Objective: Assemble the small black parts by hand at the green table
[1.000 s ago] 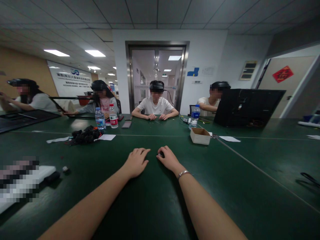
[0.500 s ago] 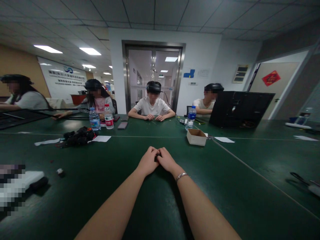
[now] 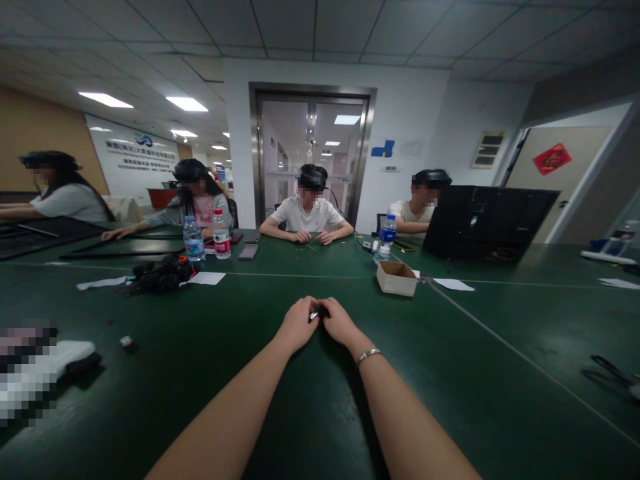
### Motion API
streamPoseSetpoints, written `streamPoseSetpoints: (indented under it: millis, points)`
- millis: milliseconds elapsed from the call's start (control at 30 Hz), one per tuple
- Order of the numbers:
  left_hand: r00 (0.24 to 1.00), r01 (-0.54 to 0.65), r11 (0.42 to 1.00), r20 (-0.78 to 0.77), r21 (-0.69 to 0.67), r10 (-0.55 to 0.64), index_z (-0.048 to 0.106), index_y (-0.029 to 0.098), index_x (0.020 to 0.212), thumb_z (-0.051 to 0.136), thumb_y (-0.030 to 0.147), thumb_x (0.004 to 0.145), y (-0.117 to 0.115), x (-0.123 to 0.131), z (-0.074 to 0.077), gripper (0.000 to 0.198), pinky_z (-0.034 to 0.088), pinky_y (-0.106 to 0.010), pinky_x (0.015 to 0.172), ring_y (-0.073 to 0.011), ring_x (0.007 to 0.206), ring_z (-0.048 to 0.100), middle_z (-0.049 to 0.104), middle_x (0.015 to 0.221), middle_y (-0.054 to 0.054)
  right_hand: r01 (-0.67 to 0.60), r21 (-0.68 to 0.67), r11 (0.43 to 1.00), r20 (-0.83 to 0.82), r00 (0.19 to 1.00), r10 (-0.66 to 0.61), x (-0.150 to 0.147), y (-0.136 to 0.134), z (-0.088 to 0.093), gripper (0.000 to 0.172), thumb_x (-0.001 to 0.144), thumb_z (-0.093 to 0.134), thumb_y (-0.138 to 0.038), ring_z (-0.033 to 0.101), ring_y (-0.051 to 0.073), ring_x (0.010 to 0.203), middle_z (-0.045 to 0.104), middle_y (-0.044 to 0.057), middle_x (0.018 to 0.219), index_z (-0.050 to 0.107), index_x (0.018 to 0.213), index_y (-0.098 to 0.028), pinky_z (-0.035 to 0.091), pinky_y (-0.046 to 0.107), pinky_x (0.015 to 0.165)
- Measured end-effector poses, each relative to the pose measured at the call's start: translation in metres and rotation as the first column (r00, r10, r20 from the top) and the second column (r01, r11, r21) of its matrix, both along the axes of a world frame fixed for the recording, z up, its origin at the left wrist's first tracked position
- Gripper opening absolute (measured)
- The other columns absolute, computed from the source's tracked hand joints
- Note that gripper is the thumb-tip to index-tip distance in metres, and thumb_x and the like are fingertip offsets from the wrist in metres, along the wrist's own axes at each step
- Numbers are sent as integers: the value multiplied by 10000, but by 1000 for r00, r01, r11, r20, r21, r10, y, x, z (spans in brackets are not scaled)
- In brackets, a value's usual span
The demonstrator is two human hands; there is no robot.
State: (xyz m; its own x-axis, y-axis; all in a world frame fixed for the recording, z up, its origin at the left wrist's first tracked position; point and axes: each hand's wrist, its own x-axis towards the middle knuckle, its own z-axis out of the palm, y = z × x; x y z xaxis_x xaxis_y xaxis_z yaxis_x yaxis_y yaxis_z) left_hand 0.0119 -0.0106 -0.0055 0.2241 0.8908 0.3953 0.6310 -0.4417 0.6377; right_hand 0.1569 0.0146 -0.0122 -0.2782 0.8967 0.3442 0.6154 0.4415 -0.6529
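Both my hands meet low over the green table, fingers curled inward and thumbs toward me. In my left hand (image 3: 299, 324), closed, is a small shiny metal piece (image 3: 313, 315), mostly covered by the fingers; its kind is too small to tell. My right hand (image 3: 339, 321), with a silver bracelet at the wrist, is closed too, its fingertips right beside the left ones. What those right fingertips hold, if anything, is hidden.
An open cardboard box (image 3: 397, 279) sits beyond my right hand, near a water bottle (image 3: 385, 238). Farther left lie a black cable bundle (image 3: 163, 275), papers and two bottles. A small metallic item (image 3: 127, 343) rests at left. Several people sit across the table (image 3: 225, 333).
My hands have drawn slightly apart, and the shiny metal piece now shows at my left fingers. The whole view has shifted a little. A co-worker at left has lowered a thin black frame flat.
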Motion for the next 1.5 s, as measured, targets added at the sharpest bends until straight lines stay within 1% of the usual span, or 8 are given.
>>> streamPoseSetpoints:
  millis: [267, 367, 533, 600, 800, 1067, 1267, 1500]
  points:
    - [983, -31, 999, 178, -31, 36, 606, 214, 939, 454, 282, 844, 5, -2, 4, 191, 451, -308, 785, -176, 859, 606, 664, 926, -43, 3, 73, 997, -26, 1000, -1, -9, -5, 0, 561, 762, 405, -13, 519, 184, 1083, 555, 99, 1163, 438, 1293, -190, 383, 374, 977]
    - [975, -54, 997, 215, -50, 64, 613, 214, 887, 419, 335, 861, 5, -4, 8, 231, 440, -285, 737, -167, 810, 602, 665, 868, -27, 38, 76, 996, -81, 996, -31, -11, -8, 4, 568, 703, 479, -23, 542, 167, 971, 543, 72, 1100, 431, 1238, -208, 438, 338, 879]
    - [967, -94, 995, 234, -38, 100, 629, 201, 839, 423, 359, 851, 8, -6, 8, 260, 432, -274, 721, -164, 786, 591, 654, 826, -23, 137, 150, 979, -96, 988, -123, -13, -12, 10, 253, 627, 566, -78, 482, 150, 787, 478, 14, 895, 478, 834, -193, 448, 300, 727]
    - [968, -63, 997, 241, -40, 71, 631, 199, 850, 452, 354, 838, 10, -6, 6, 237, 437, -275, 729, -161, 792, 594, 659, 845, -25, 127, 158, 979, -100, 989, -112, -13, -13, 11, 210, 627, 557, -74, 467, 143, 760, 460, 1, 855, 465, 772, -194, 437, 288, 706]
    - [941, -48, 992, 327, -117, 84, 613, 186, 893, 562, 345, 781, 12, -8, 4, 202, 458, -276, 726, -156, 773, 603, 665, 863, -35, 101, 129, 986, -169, 983, -78, -11, -13, 14, 206, 647, 561, -60, 493, 138, 798, 470, 2, 861, 572, 809, -188, 441, 288, 754]
    - [914, -35, 989, 396, -145, 90, 615, 186, 811, 515, 409, 797, 14, -10, 3, 246, 447, -251, 654, -140, 672, 578, 627, 714, -4, 58, 85, 995, -210, 977, -39, -9, -10, 15, 171, 716, 594, -155, 548, 140, 808, 552, 28, 921, 634, 879, -189, 475, 294, 737]
    - [907, -33, 983, 407, -182, 106, 612, 181, 801, 524, 418, 784, 15, -12, 3, 254, 451, -256, 668, -144, 688, 592, 638, 728, -12, 103, 39, 994, -281, 956, -88, -7, -3, 6, 280, 685, 620, -196, 580, 138, 807, 609, 42, 986, 633, 964, -182, 494, 297, 748]
    - [905, -40, 983, 409, -181, 112, 606, 178, 780, 508, 474, 785, 22, -12, -3, 312, 443, -257, 641, -145, 653, 584, 624, 678, -9, 28, -131, 991, -427, 900, -82, -7, -1, 6, 294, 679, 611, -197, 601, 112, 671, 659, 41, 940, 644, 970, -178, 520, 287, 681]
